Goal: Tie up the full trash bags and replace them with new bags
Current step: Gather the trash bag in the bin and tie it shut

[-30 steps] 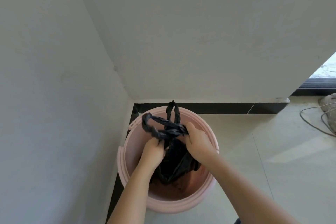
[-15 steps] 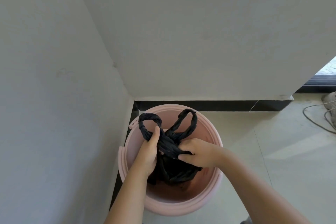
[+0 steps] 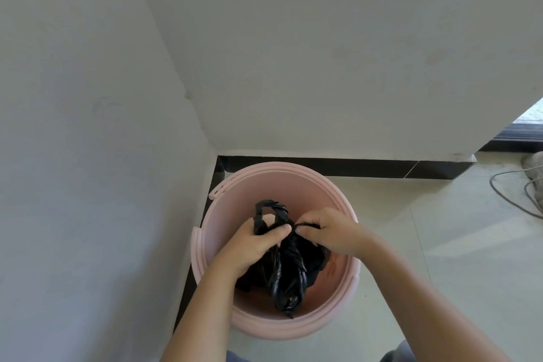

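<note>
Black bag: thin black plastic trash bag (image 3: 286, 270) sits in round pink plastic bin (image 3: 276, 176), floor corner.
Hands: left hand (image 3: 255, 241) grips one handle, right hand (image 3: 329, 232) pinches the other.
Done: knot half made.
Left: pull tight, new bag.

Crumpled black trash bag (image 3: 286, 270), handles gathered, inside pink bin (image 3: 293, 182).

A glossy black trash bag (image 3: 286, 270) sits in a plain pale pink bin (image 3: 282, 182).

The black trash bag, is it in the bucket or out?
In. The black trash bag sits inside the pink bucket; both hands grip its top.
</note>
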`<action>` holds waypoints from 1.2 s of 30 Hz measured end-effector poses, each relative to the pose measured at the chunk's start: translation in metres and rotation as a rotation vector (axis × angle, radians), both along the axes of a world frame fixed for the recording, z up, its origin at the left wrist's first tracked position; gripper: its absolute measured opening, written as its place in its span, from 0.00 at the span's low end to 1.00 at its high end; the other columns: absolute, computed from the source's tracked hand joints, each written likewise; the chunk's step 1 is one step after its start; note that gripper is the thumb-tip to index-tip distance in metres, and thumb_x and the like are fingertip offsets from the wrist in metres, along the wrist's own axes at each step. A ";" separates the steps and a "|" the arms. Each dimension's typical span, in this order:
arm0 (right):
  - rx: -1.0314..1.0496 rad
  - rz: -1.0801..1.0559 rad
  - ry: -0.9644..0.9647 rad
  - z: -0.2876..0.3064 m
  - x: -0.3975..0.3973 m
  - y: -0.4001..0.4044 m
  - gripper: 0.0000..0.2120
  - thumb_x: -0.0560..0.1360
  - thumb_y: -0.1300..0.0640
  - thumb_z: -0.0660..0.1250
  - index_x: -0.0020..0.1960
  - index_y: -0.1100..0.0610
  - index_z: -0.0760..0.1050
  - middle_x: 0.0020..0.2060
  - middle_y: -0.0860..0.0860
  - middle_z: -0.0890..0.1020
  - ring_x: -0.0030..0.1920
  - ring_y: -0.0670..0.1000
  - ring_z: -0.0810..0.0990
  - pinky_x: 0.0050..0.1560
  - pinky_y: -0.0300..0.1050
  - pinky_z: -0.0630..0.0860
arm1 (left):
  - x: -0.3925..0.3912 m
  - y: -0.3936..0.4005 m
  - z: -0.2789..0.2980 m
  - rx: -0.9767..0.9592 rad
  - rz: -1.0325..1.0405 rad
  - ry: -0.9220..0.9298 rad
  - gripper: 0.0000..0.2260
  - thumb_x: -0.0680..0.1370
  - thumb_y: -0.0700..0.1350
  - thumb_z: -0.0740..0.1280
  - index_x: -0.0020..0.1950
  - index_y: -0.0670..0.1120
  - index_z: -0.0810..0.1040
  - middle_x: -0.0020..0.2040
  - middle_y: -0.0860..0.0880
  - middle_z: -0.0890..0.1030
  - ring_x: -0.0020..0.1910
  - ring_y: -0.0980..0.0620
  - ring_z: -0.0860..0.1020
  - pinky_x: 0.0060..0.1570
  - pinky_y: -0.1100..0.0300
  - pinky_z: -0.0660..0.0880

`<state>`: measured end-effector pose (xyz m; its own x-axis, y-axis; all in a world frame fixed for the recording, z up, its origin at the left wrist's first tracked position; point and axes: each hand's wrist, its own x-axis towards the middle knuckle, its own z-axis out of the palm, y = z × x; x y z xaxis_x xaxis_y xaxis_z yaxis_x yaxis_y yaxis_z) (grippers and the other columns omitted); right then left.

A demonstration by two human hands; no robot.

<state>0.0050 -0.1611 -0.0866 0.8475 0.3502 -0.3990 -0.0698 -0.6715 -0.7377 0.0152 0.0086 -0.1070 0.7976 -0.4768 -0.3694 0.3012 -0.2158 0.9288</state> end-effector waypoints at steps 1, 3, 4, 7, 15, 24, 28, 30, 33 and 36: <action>-0.004 -0.033 -0.026 0.000 0.000 0.001 0.10 0.78 0.58 0.59 0.52 0.60 0.77 0.40 0.48 0.77 0.40 0.44 0.73 0.39 0.29 0.68 | -0.001 -0.001 0.001 0.034 -0.005 -0.015 0.11 0.74 0.47 0.66 0.31 0.49 0.76 0.34 0.51 0.76 0.38 0.54 0.76 0.43 0.64 0.71; 0.023 -0.106 -0.054 -0.001 0.001 0.002 0.10 0.78 0.60 0.58 0.55 0.58 0.76 0.41 0.45 0.76 0.41 0.43 0.74 0.42 0.30 0.70 | -0.001 -0.002 0.000 0.134 -0.013 -0.058 0.07 0.74 0.43 0.67 0.36 0.46 0.75 0.30 0.51 0.76 0.32 0.55 0.76 0.40 0.65 0.72; 0.055 -0.144 -0.055 -0.002 0.001 0.002 0.11 0.78 0.61 0.58 0.57 0.57 0.74 0.44 0.46 0.77 0.44 0.44 0.76 0.48 0.35 0.72 | -0.001 -0.002 0.000 0.191 -0.017 -0.095 0.07 0.74 0.42 0.67 0.36 0.46 0.74 0.27 0.52 0.75 0.28 0.55 0.74 0.36 0.66 0.71; 0.165 -0.220 -0.037 -0.001 -0.001 0.002 0.14 0.77 0.63 0.58 0.61 0.55 0.71 0.55 0.50 0.77 0.59 0.50 0.75 0.63 0.47 0.71 | 0.000 -0.006 0.002 0.241 0.037 -0.209 0.05 0.74 0.40 0.66 0.43 0.47 0.71 0.24 0.53 0.72 0.20 0.58 0.70 0.28 0.70 0.68; 0.285 -0.289 0.173 0.003 0.000 -0.003 0.17 0.80 0.57 0.54 0.69 0.53 0.63 0.56 0.48 0.74 0.60 0.49 0.73 0.66 0.44 0.67 | 0.003 -0.011 0.000 -0.232 0.566 0.068 0.11 0.76 0.36 0.62 0.37 0.47 0.78 0.36 0.49 0.81 0.37 0.55 0.80 0.42 0.62 0.75; 0.483 -0.437 0.167 -0.017 0.003 -0.006 0.16 0.80 0.53 0.52 0.63 0.36 0.62 0.68 0.40 0.66 0.71 0.46 0.61 0.74 0.51 0.57 | 0.001 -0.013 0.001 -0.373 0.485 0.207 0.16 0.80 0.44 0.55 0.32 0.41 0.69 0.33 0.53 0.83 0.27 0.56 0.76 0.35 0.61 0.74; 0.748 -0.698 -0.102 -0.005 0.003 -0.003 0.17 0.78 0.62 0.56 0.56 0.41 0.71 0.63 0.41 0.73 0.65 0.43 0.70 0.66 0.46 0.68 | 0.002 -0.013 -0.002 -0.330 0.571 0.156 0.10 0.77 0.41 0.61 0.38 0.42 0.77 0.32 0.50 0.80 0.28 0.56 0.77 0.33 0.63 0.77; 0.671 -0.822 -0.049 -0.012 0.004 -0.004 0.11 0.77 0.56 0.60 0.58 0.47 0.72 0.62 0.48 0.75 0.62 0.48 0.73 0.65 0.49 0.70 | 0.002 -0.013 -0.003 -0.312 0.581 0.136 0.06 0.75 0.37 0.63 0.41 0.41 0.78 0.34 0.48 0.79 0.34 0.52 0.78 0.38 0.60 0.77; 0.393 -0.693 0.293 -0.020 0.003 0.001 0.25 0.73 0.39 0.59 0.61 0.54 0.73 0.58 0.48 0.77 0.60 0.51 0.74 0.67 0.50 0.67 | 0.001 -0.013 -0.004 -0.342 0.511 0.130 0.15 0.74 0.32 0.63 0.32 0.46 0.81 0.32 0.51 0.82 0.37 0.52 0.79 0.44 0.58 0.74; 0.421 -0.719 0.371 -0.021 0.001 0.011 0.28 0.71 0.36 0.59 0.55 0.58 0.78 0.54 0.53 0.81 0.56 0.54 0.77 0.64 0.51 0.70 | -0.003 -0.014 0.002 -0.308 0.368 0.083 0.18 0.73 0.29 0.61 0.30 0.48 0.79 0.31 0.53 0.83 0.38 0.52 0.77 0.45 0.58 0.73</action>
<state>0.0056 -0.1504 -0.1078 0.7606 -0.0345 -0.6483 -0.6491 -0.0552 -0.7587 0.0119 -0.0051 -0.1055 0.9075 -0.2661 -0.3251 0.3819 0.1999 0.9023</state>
